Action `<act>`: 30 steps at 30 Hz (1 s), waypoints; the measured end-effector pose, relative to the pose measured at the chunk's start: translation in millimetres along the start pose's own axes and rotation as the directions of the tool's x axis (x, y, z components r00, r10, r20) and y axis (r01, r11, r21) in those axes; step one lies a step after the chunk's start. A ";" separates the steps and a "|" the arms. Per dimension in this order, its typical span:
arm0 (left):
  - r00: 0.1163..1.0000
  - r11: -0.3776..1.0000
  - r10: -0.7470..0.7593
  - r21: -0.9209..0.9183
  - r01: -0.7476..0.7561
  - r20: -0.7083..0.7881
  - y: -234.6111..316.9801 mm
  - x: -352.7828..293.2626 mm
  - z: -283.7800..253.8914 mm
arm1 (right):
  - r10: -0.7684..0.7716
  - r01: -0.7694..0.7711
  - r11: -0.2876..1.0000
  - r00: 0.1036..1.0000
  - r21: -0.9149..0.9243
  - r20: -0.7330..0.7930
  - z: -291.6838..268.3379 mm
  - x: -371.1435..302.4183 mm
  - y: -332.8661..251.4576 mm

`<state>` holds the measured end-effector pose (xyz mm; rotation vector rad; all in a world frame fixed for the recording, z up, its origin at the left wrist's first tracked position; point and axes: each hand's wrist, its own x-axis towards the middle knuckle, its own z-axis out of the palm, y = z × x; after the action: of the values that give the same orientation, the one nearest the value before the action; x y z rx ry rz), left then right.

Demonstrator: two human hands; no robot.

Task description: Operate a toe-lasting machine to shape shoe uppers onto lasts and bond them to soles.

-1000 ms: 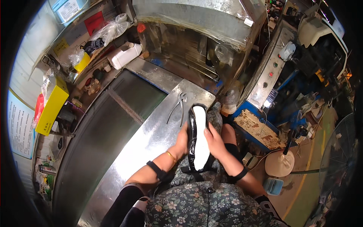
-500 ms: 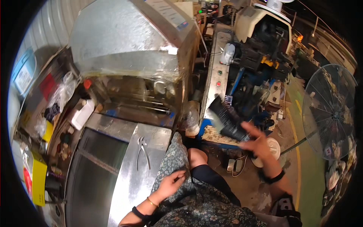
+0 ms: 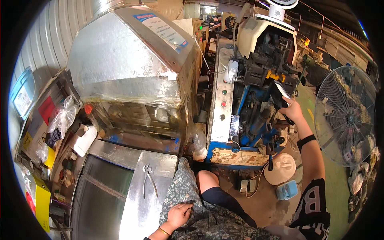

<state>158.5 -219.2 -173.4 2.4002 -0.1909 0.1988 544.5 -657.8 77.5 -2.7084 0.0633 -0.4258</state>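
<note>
My right hand (image 3: 292, 110) reaches out at the right of the machine (image 3: 250, 156), its fingers closed on a black boot-like piece (image 3: 277, 96). This piece has a pale flat face turned upward, and its lower end is lost among the dark machine parts. Low in the view, my left hand (image 3: 179, 216) rests on the floral apron (image 3: 179, 186) over my lap, its fingers loosely curled with nothing visible in them. Steel pliers (image 3: 149, 180) lie on the shiny metal plate (image 3: 134, 210), ahead and to the left of that hand.
A large metal hood (image 3: 124, 56) stands over a dark conveyor belt (image 3: 102, 192) at the left. Right of the machine is a caged fan (image 3: 350, 116). A cream jug (image 3: 280, 169) and blue tub (image 3: 287, 190) sit on the floor. Buttons line the machine's panel (image 3: 219, 120).
My right hand has carried the black piece farther away and to the right, up to the machine's far parts. My left hand has shifted slightly downward on the apron. The view has tilted up somewhat.
</note>
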 end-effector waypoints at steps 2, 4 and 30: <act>1.000 1.000 0.004 -0.030 -0.004 -0.010 3.2 1.2 -2.8 | -0.017 0.017 1.000 1.000 -0.009 0.008 -1.1 5.9 2.2; 0.998 0.999 0.029 -0.037 -0.030 -0.050 5.2 0.7 -3.2 | -0.016 0.016 1.000 0.999 0.015 0.032 6.1 2.1 2.7; 0.995 0.998 -0.047 0.033 0.050 -0.091 11.4 3.8 11.4 | 0.053 -0.067 0.993 0.988 -0.097 -0.147 42.5 44.2 -19.2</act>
<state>161.0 -235.6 -173.7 2.4218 -0.0881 0.2895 599.2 -628.7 60.4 -2.7630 0.2117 -0.6153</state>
